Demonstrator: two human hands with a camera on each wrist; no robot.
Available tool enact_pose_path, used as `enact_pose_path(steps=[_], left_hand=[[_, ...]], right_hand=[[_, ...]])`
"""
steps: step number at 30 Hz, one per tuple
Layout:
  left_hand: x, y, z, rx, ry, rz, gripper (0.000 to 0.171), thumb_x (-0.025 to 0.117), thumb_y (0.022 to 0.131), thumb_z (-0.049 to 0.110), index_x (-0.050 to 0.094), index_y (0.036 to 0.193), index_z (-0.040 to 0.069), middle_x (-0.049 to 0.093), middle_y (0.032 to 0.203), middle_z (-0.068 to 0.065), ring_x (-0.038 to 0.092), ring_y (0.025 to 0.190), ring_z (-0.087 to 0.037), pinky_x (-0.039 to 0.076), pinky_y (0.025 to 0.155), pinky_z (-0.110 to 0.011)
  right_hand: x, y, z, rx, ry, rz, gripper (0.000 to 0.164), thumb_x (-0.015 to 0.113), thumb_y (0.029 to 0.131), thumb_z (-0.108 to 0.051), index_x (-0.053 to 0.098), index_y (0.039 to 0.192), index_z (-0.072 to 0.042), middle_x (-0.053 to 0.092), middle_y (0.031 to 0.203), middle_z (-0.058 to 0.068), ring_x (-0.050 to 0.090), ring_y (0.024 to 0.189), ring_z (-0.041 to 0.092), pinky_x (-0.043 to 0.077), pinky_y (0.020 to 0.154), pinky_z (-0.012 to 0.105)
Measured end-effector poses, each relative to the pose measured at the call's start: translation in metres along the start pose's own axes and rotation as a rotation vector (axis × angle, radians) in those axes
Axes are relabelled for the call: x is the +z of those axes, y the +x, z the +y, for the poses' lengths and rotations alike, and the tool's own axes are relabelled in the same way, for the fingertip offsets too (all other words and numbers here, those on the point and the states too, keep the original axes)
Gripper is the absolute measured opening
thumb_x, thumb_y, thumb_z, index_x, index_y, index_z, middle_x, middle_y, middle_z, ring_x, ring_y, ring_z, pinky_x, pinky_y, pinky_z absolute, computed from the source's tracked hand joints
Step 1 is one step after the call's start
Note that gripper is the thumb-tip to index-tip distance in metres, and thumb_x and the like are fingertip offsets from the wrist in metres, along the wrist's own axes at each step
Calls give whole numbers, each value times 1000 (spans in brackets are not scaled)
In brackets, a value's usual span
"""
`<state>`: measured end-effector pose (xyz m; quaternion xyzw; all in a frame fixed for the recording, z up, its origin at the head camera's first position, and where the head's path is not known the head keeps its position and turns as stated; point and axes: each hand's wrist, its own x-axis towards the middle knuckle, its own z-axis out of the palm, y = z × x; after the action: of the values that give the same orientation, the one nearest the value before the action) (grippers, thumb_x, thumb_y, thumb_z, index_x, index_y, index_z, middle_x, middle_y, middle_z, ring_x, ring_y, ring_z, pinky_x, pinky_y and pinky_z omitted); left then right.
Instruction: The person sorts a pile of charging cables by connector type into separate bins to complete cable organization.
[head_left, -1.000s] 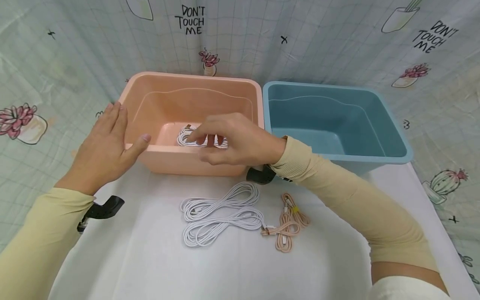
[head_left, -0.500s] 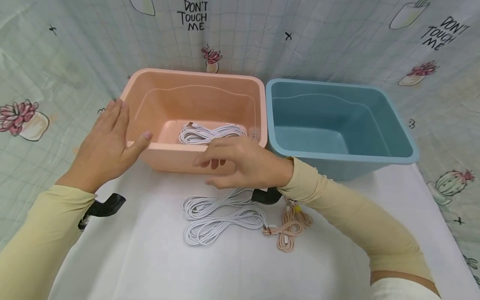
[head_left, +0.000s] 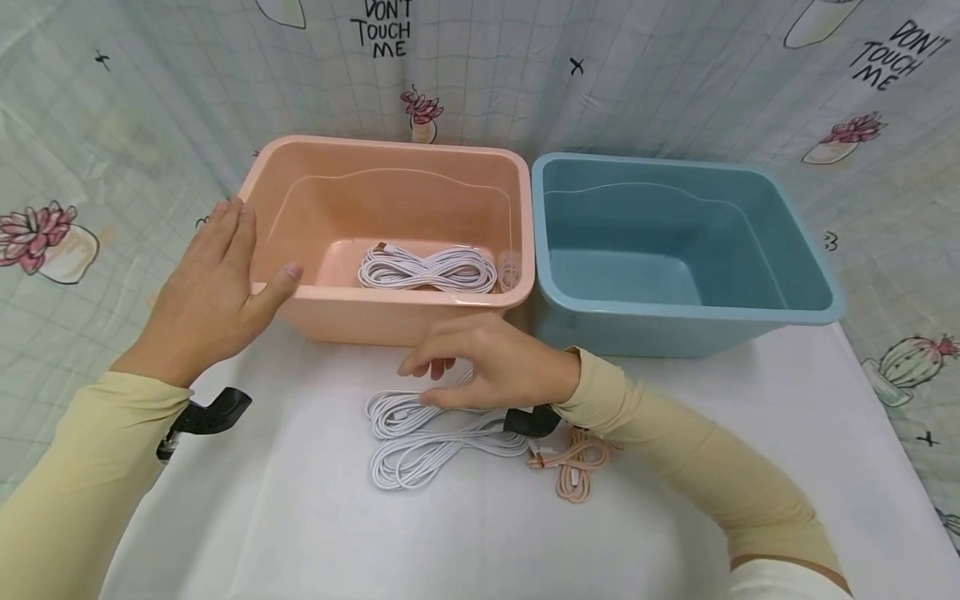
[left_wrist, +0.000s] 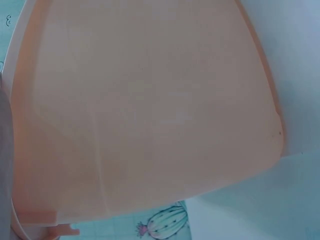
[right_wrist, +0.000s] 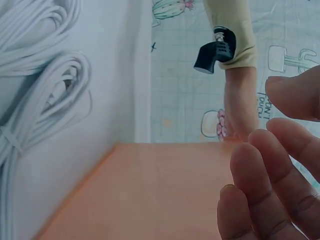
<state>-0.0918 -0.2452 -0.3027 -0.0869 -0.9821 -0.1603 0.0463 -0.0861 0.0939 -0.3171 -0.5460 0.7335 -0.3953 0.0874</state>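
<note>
Two looped white cables (head_left: 468, 440) lie side by side on the white tabletop (head_left: 300, 517), and we see them just below the fingers of the right hand (head_left: 498, 362), which covers part of the farther one. Those fingers curl loosely, with the thumb held apart and a gap between; in the right wrist view we see them clear of the cables. To their right, beyond the black wrist device (head_left: 528, 422) at the sleeve, we find peach-coloured cables (head_left: 576, 457), partly hidden. Just ahead of the right fingers stands the peach bin (head_left: 352, 321), holding another looped white cable (head_left: 431, 271) on its floor; beside that is something pale that we cannot make out. At the bin's left end rests the left hand (head_left: 206, 287), its fingers straight and close together, thumb out towards the front corner. Ahead and to the right of the right fingers we see the blue bin (head_left: 690, 333), next to the peach one. Behind both bins, farthest from the fingers, hangs a plant-printed cloth (head_left: 480, 75) lettered "DON'T TOUCH ME".
</note>
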Motion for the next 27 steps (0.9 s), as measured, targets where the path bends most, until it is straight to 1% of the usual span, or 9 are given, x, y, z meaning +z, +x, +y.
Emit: enact_pose_path(steps=[6,10,16,23,27], left_hand=[[-1,0,0,6,5,3,90,39,106,57,8,163,-6,4,173,-27,4,163,-45,11,131,-63],[-1,-1,1,3,5,-4,91,38,106,58,7,163,-5,3,173,-26,3,163,-44,11,131,-63],[0,-1,1,2,6,-4,91,38,105,59,6,164,-4,2,174,-25,3,163,-44,11,131,-63],[0,0,1,-2,0,0,91,38,105,58,6,164,-3,3,174,-25,2,163,-43,10,131,-62],[0,0,1,-3,0,1,90,38,105,57,7,164,-4,4,173,-26,3,163,-43,11,131,-63]], right_hand=[[12,-7,9,30,-27,2,27,80,89,-17,76,115,-10,77,107,0,68,90,7,58,83,17],[20,-15,16,53,-34,13,27,80,89,-18,77,115,-11,76,105,-1,69,89,7,59,82,19],[33,-26,27,95,-2,34,28,80,88,-16,77,115,-11,77,102,3,71,87,16,61,81,24],[40,-31,34,116,15,42,31,82,87,-15,76,116,-7,76,104,6,72,88,19,62,82,27],[42,-33,37,133,13,29,32,83,86,-15,76,117,-7,76,106,7,73,90,19,62,83,27]])
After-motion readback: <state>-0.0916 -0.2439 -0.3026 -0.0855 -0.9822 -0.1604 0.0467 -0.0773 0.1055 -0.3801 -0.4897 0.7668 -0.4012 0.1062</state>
